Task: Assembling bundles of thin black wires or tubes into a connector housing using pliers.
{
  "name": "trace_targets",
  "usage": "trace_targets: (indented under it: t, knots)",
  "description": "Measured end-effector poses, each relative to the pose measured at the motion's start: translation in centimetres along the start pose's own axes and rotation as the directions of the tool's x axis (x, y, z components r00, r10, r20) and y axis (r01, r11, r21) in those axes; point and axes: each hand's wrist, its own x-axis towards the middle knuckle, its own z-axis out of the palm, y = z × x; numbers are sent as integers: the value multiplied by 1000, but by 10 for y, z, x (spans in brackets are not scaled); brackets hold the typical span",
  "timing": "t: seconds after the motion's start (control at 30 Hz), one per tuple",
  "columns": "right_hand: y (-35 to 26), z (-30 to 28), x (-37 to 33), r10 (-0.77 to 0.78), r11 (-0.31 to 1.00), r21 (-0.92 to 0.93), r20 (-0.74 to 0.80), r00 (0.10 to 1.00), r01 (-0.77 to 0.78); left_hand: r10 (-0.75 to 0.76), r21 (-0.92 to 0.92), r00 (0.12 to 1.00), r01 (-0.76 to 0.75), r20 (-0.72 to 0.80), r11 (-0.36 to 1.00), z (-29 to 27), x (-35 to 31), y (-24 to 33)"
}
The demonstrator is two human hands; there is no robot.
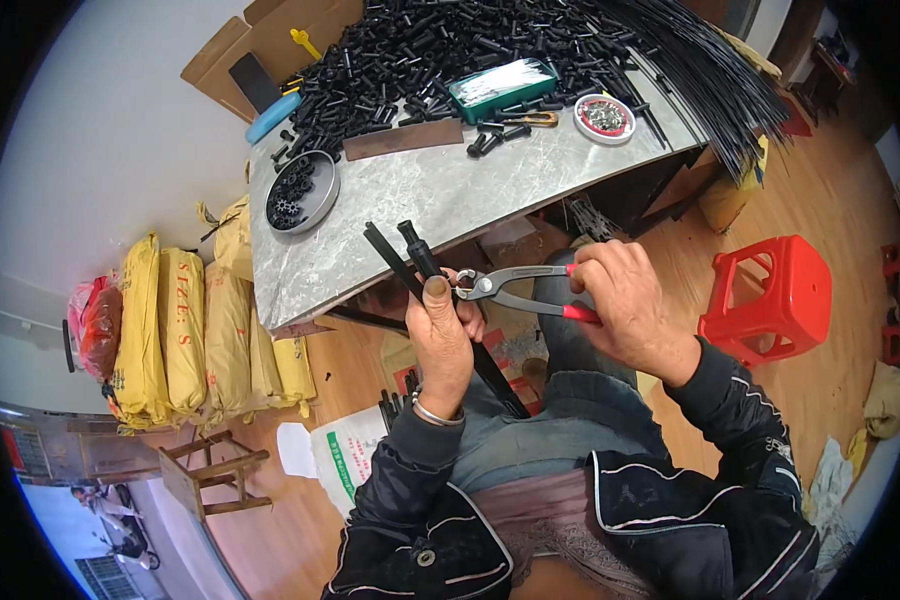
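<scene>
My left hand (440, 345) is closed around long black rods (394, 262), gripping them just past the table's near edge. One of them carries a thicker black sleeve-like fitting (418, 250) near its upper end. In my right hand (625, 295) is a pair of pincers (484, 286) with red grips, its handles spread apart. The jaws sit beside the fitting, right by my left thumb; whether they bite on anything is hard to make out. Below my left hand the rods run down between my knees.
On the marble-patterned table (400, 190) lie heaped black fittings (400, 60), a bowl of small black parts (320, 195), a green box (500, 92), a dish of metal bits (604, 119) and bundled black rods (710, 80). A red stool (770, 300) stands right, yellow sacks (185, 340) left.
</scene>
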Motion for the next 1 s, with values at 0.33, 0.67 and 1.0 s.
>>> trace_targets:
  t: [0.33,0.67,1.0]
  knots:
    - [0,-22,6,-77,957,-274,90,993,99,33,50,999,-35,29,998,3,-1,0]
    - [10,9,-22,-373,-285,370,807,458,-884,12,110,997,-21,82,994,4,-4,0]
    - [1,2,-38,-204,-313,465,819,536,-828,-1,68,993,-7,120,998,10,-5,6]
